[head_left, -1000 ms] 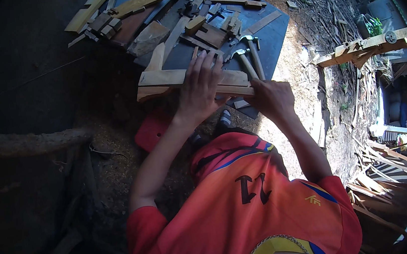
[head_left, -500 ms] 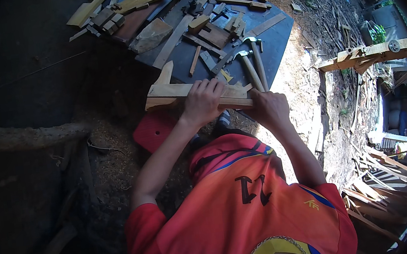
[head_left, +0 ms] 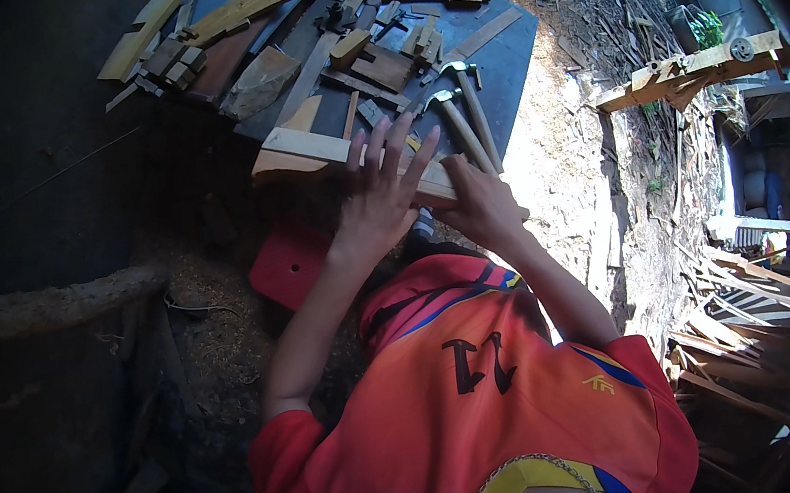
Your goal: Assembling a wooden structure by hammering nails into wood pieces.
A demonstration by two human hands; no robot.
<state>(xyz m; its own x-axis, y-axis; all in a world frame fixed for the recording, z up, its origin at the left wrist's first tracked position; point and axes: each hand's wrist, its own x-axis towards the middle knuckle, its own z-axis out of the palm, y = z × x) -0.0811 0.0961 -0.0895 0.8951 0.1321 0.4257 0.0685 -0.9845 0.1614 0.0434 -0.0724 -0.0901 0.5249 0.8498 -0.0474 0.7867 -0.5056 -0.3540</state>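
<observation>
A pale wooden frame piece (head_left: 301, 148), with a thick bar and a pointed arm standing off its far side, lies slanted over the table's near edge. My left hand (head_left: 372, 200) is at the middle of the bar, its fingers stretched out and spread across the wood. At the bar's right end, my right hand (head_left: 482, 199) grips the wood with the thumb on top. Just beyond that hand, two claw hammers, a nearer one (head_left: 461, 127) and a farther one (head_left: 477, 110), rest side by side on the dark table (head_left: 511, 53).
Wood offcuts and blocks, among them a flat brown block (head_left: 384, 67), crowd the table. A large rough chunk (head_left: 261, 83) sits near its left edge. Below is a red stool (head_left: 292, 266). A thick branch (head_left: 51, 310) runs at left; scrap wood (head_left: 735, 325) lies piled at right.
My left hand has loosened its closed grip and spread its fingers. The frame piece has shifted left and tilts more, its right end lower. The whole view has also shifted slightly.
</observation>
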